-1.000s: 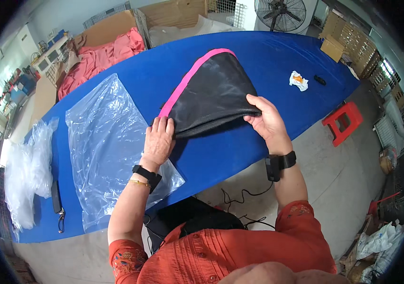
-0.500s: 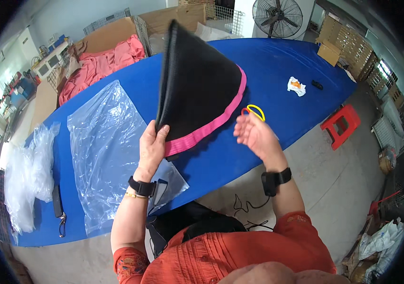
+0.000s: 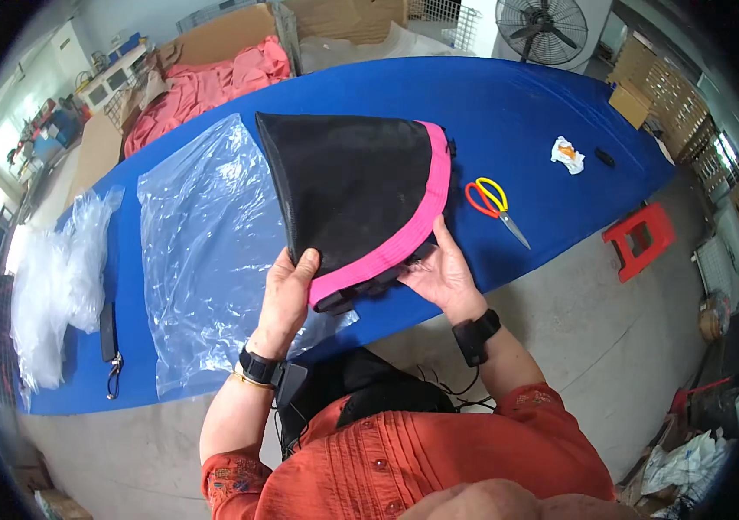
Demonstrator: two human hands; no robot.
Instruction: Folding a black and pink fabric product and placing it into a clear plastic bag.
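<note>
We've got the black fan-shaped piece (image 3: 356,178) over the desk (image 3: 508,100), its sharp corner pointing far left, long axis slanting to the pink band at near right. Our left grip (image 3: 285,290) clamps the near corner; our right grip (image 3: 443,279) meets the band, fingers partly hidden, so we can't tell if it's closed. Clear plastic (image 3: 200,251) lies partly beneath; scissors (image 3: 501,211) sit just right.

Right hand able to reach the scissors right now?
Probably yes: the scissors lie uncovered on the blue table, close to the right hand, with nothing visible between. That hand is at the pink band, so it may need to leave it first.
</note>
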